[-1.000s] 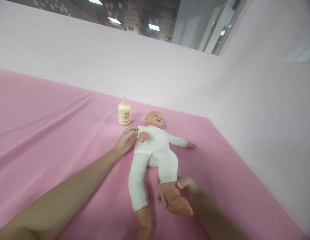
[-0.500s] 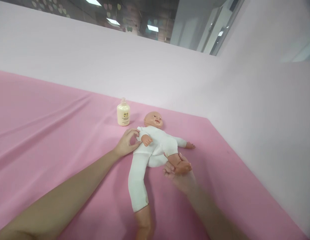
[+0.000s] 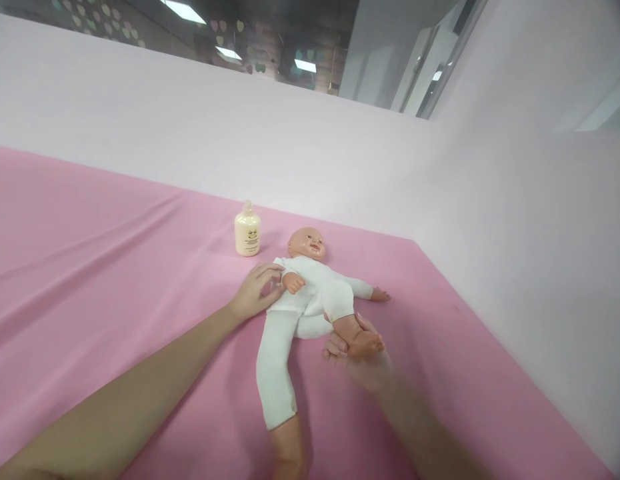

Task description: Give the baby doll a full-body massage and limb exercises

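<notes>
Since one second ago, the right hand (image 3: 357, 353) has pushed the doll's leg up from a stretched position, so the knee is now bent toward the belly; in the last half second almost nothing changed. The plastic baby doll in a soft white cloth suit (image 3: 310, 293) lies on its back on the pink cloth-covered desk (image 3: 115, 267), head toward the wall, near the right corner. I judge the doll is light, with a soft stuffed body and stiff, smooth plastic limbs, so the foot or ankle is a good place to hold. The right hand is cupped under the bare foot, fingers curled around it. The left hand (image 3: 255, 293), arm stretched forward, rests with loosely spread fingers against the doll's shoulder. A small cream plastic lotion bottle (image 3: 247, 230) stands upright just beside the head.
</notes>
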Demonstrator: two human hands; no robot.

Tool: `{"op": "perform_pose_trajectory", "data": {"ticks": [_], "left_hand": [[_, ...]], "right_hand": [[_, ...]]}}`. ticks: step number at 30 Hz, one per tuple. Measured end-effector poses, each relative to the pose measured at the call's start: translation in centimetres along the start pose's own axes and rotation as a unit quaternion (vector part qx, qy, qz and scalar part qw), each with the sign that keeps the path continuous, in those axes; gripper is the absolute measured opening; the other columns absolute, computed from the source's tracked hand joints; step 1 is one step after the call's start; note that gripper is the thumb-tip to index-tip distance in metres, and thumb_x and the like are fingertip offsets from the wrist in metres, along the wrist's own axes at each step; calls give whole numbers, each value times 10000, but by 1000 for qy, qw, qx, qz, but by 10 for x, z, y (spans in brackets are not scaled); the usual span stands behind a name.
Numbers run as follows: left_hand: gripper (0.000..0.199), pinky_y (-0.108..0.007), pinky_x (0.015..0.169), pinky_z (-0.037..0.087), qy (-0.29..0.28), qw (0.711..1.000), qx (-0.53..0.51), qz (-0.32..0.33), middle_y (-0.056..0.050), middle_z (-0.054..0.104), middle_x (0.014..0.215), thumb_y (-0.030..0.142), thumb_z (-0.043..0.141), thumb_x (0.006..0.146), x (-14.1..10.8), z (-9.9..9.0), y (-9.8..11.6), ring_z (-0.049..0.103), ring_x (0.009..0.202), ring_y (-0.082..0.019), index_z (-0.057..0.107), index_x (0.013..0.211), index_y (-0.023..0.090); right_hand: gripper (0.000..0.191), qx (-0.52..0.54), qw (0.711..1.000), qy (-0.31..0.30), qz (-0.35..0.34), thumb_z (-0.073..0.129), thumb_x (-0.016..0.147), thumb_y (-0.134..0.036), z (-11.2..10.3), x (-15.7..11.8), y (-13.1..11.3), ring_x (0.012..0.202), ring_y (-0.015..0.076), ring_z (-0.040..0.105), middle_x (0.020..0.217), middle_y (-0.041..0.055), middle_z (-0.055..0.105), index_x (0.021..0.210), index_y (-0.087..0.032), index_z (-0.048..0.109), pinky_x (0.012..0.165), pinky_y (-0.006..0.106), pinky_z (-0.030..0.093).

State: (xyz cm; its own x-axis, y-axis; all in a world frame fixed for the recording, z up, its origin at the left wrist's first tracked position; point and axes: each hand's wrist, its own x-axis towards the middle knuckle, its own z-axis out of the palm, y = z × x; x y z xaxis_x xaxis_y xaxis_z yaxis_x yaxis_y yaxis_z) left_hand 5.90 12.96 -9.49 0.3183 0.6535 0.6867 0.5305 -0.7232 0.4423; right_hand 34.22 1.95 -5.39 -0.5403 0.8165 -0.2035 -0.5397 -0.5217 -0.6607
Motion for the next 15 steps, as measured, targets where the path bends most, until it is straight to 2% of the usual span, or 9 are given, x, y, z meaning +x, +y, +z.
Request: {"op": "perform_pose_trajectory", "data": {"ticks": [2,5,9,12,15], "left_hand": [[83,-478,1053,456,1,1000,-2,-3,-104,648,1272,305,588,931,0,-1,1,583,1214,-261,567,974,237],[69,-474,1042,454,1,1000,-4,0,-102,659,1256,282,572,931,0,-3,3,594,1198,-255,553,977,235],[58,-456,1008,463,5,1000,-9,2,-96,674,1209,245,545,937,1,-4,5,605,1149,-242,524,991,236],[56,-450,992,471,16,1000,-11,-12,-90,681,1180,257,534,945,1,-3,5,614,1097,-236,510,992,239],[56,-443,986,478,16,1000,-13,-18,-80,685,1151,254,529,929,2,-4,5,621,1080,-235,504,977,242]], "right_hand": [[443,-31,999,-24,2,611,866,-575,0,-3,3,615,157,472,604,-23,544,1043,-180,706,817,373,433],[472,-95,993,-68,22,641,826,-589,-1,-7,6,684,190,576,660,30,638,1009,-157,697,831,383,438],[522,-147,975,-134,99,689,732,-591,-4,-12,6,736,236,658,721,94,713,993,-139,688,758,357,452],[482,-168,958,-176,154,706,688,-546,1,-16,4,745,263,677,709,96,711,965,-153,674,701,347,456],[483,-169,943,-202,203,746,620,-523,6,-21,4,776,301,687,708,90,700,948,-180,655,712,380,465]]}}
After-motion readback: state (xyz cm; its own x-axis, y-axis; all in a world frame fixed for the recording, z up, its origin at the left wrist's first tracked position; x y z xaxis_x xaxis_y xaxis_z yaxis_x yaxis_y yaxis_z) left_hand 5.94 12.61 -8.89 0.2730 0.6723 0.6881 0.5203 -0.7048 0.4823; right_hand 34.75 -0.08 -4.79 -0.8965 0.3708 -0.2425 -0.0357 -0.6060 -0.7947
